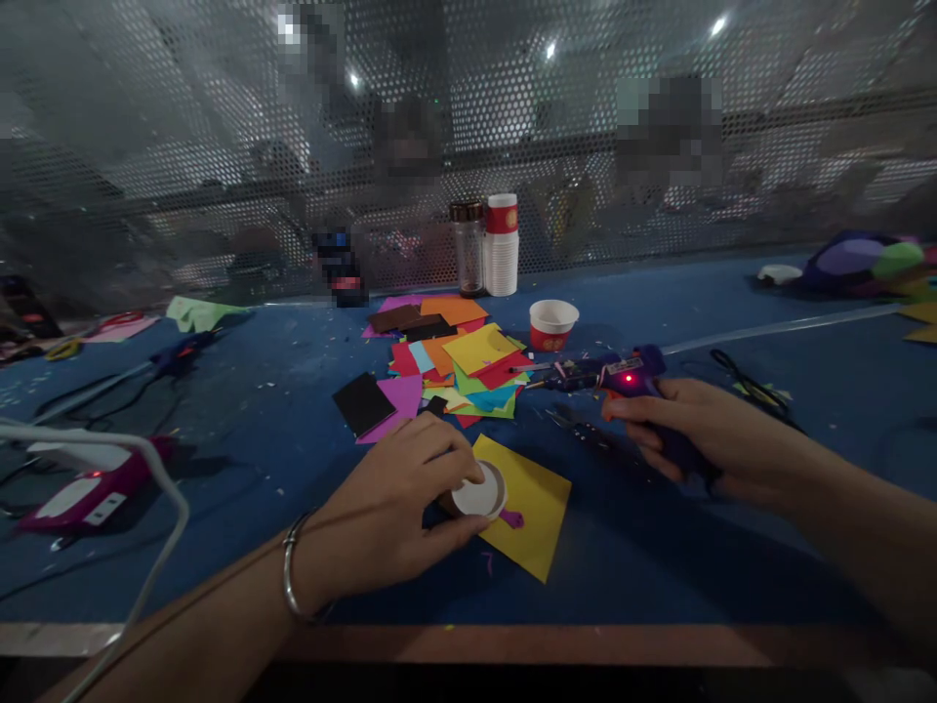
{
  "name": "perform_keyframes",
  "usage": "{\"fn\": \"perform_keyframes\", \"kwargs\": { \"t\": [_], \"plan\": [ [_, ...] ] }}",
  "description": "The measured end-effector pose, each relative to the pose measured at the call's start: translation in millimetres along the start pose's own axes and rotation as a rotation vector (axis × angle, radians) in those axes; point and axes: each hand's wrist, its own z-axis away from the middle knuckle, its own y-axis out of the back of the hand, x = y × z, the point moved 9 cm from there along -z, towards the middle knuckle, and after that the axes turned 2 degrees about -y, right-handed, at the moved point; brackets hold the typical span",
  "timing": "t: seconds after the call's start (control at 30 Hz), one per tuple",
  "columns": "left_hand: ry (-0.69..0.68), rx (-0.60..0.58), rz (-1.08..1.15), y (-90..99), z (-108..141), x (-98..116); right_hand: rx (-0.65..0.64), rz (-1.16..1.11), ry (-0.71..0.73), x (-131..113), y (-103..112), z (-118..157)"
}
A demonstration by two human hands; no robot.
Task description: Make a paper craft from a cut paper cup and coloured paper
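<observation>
On the blue table lies a yellow sheet [538, 498] with a small white paper cup [479, 491] at its left edge. The fingers and thumb of my left hand [410, 493] are closed round the cup. A small purple paper piece [513, 518] pokes out beside the cup on the sheet. My right hand [680, 430] grips a dark purple glue gun [648, 386] by its handle; a red light glows on it and its nozzle points left, above the table and towards the pile of coloured paper [468, 366].
Behind the pile stand a red and white cup [552, 327], a cup stack [502, 254] and a glass bottle [468, 254]. At left are a magenta power strip [102, 488] and a white cable [172, 508]. Dark scissors [592, 434] lie near the glue gun. A mesh screen rises behind.
</observation>
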Motion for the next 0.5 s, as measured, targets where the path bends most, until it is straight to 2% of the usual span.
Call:
{"fn": "perform_keyframes", "kwargs": {
  "t": [0.07, 0.27, 0.4, 0.5],
  "plan": [
    [0.044, 0.016, -0.009, 1.3, 0, -4, 0.022, -0.038, -0.028, 1, 9, -5],
    [0.182, -0.052, 0.001, -8.6, 2, -17, 0.061, -0.127, -0.11, 3, 28, -18],
    [0.186, -0.048, -0.002, -11.4, 2, -18, 0.056, -0.187, -0.144, 7, 31, -26],
    [0.153, 0.012, -0.007, -6.0, 1, -14, 0.051, -0.195, -0.154, 9, 30, -28]
  ]
}}
